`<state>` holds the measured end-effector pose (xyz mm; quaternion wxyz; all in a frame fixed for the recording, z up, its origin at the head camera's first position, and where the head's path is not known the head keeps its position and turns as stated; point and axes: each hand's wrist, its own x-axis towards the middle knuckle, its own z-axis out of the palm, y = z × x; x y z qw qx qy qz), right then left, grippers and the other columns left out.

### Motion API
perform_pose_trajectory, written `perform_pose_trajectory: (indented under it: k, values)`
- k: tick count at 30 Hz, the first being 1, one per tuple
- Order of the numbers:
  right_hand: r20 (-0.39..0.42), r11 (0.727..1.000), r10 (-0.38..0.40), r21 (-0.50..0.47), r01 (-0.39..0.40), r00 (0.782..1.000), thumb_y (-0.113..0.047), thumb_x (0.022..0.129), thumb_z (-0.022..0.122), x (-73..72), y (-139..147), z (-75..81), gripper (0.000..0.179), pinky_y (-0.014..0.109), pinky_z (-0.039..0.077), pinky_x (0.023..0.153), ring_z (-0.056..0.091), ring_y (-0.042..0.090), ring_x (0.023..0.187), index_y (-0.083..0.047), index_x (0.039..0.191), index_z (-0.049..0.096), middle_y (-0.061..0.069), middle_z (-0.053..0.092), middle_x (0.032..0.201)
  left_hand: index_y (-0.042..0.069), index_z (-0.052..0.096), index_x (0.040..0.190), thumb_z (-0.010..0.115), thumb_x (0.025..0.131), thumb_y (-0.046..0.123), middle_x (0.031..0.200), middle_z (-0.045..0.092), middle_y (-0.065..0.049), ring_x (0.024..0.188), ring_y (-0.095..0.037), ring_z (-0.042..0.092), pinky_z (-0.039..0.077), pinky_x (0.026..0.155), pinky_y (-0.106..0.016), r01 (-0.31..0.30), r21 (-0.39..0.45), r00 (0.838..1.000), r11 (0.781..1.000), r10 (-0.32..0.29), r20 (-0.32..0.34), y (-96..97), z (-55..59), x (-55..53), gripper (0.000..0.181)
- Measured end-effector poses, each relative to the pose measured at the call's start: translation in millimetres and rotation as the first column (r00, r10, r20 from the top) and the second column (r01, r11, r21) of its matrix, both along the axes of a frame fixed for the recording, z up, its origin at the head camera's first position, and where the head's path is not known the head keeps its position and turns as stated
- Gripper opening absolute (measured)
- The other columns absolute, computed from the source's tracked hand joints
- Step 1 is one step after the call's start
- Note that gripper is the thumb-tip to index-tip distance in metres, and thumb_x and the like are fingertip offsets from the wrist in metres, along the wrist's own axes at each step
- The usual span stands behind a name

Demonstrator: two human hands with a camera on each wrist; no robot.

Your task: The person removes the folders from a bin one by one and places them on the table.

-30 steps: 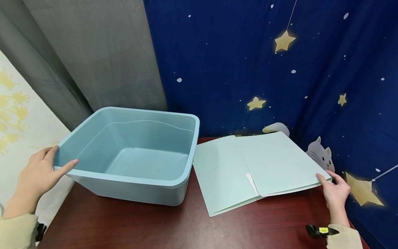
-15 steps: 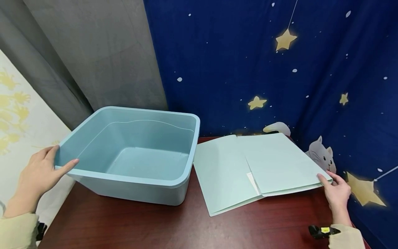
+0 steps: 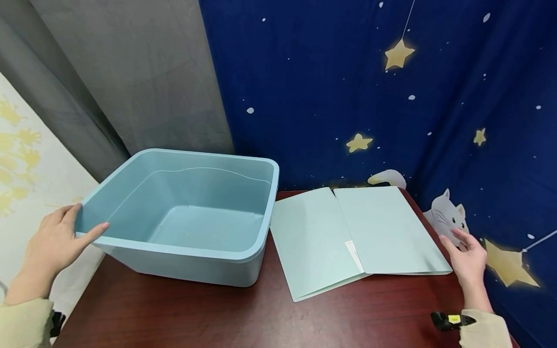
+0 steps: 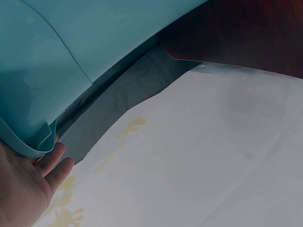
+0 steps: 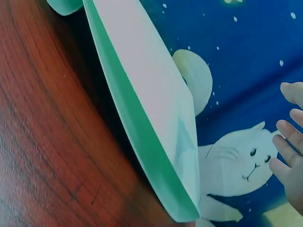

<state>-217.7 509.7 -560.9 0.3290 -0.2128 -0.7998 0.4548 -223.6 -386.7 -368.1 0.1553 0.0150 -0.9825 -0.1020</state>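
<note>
At the left, my left hand (image 3: 56,241) grips the corner rim of a light blue plastic basin (image 3: 174,249). Its thumb lies over the rim; in the left wrist view other fingers (image 4: 57,172) show beside the basin's outer side (image 4: 104,38). My right hand (image 3: 469,258) is apart from the things, with parted fingers and nothing between them. Nearest to it lies a pale green file folder (image 3: 391,227) on the table. A second pale green folder (image 3: 313,241) lies against its left side, angled, with a small white label (image 3: 353,253) at its edge.
A dark red wooden table (image 3: 304,324) bears the basin and both folders. Behind it hang a grey curtain (image 3: 152,72) and a blue curtain (image 3: 313,87) with stars and a cat. White cloth with yellow prints (image 3: 35,164) hangs at the left.
My right hand has let go of the right folder's corner and drawn slightly up and away. That corner has dropped toward the table. My left hand and the basin have stayed put.
</note>
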Motion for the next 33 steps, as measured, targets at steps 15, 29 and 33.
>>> perform_pose_trajectory:
  k: [15,29,33]
  values:
    - [0.200,0.952,0.190,0.201,-0.230,0.961,-0.044,0.082,0.062,-10.5,-43,28.5,0.067,0.038,0.031,0.106,0.028,0.022,0.133,-0.031,0.140,0.033,-0.003,0.029,0.146,-0.013,0.018,0.138,0.049,0.084,0.055,0.132,0.024,-0.037,0.120,-0.053,0.021,0.026,0.087,-0.068,-0.014,-0.010,1.000,1.000,0.014,0.006,1.5,1.1,-0.6,0.092]
    - [0.226,0.849,0.413,0.255,-0.462,0.883,-0.029,0.088,0.059,14.3,-126,118.0,0.066,0.064,0.025,0.095,0.029,0.047,0.125,-0.002,0.141,0.029,0.027,0.030,0.140,-0.010,0.014,0.140,0.048,0.082,0.057,0.135,0.022,-0.035,0.120,-0.054,0.022,0.025,0.087,-0.068,-0.032,-0.039,0.999,0.999,0.033,0.004,-0.3,3.6,-0.6,0.095]
    - [0.232,0.830,0.424,0.288,-0.478,0.875,-0.029,0.087,0.059,10.7,-131,116.6,0.067,0.066,0.024,0.093,0.029,0.049,0.124,0.000,0.140,0.031,0.029,0.031,0.138,-0.010,0.014,0.140,0.048,0.082,0.057,0.137,0.021,-0.034,0.122,-0.053,0.020,0.025,0.088,-0.067,-0.029,-0.041,1.000,0.999,0.029,-0.001,0.7,5.9,0.1,0.095]
